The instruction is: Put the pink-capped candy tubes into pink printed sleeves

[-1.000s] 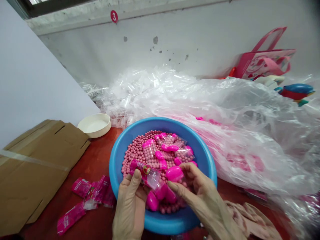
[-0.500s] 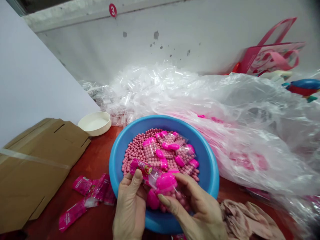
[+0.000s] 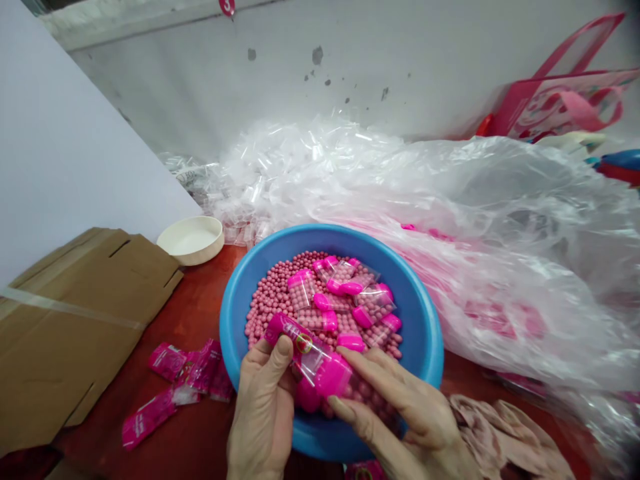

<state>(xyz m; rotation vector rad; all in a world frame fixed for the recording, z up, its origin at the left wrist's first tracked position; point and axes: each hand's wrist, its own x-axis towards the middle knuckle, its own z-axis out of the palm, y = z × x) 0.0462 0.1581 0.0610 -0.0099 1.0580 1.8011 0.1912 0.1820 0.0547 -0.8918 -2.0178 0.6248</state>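
A blue basin holds loose pink beads and several clear bead-filled containers with bright pink caps. Over the basin's near part, my left hand is closed on a pink printed clear sleeve, its thumb on top. My right hand grips a pink-capped container between thumb and fingers. The container's pink end lies at the right, open end of the sleeve, partly inside the clear film. The palm side of my right hand is hidden.
Flattened cardboard lies left, beside pink printed sleeves. A white round lid sits behind them. Large clear plastic bags spread behind and right of the basin. A beige cloth lies at right front, a pink bag at back right.
The pink-capped container and the sleeve have come closer together, with more of the pink end covered by film. My right hand's fingers have straightened along the container. The view has shifted slightly.
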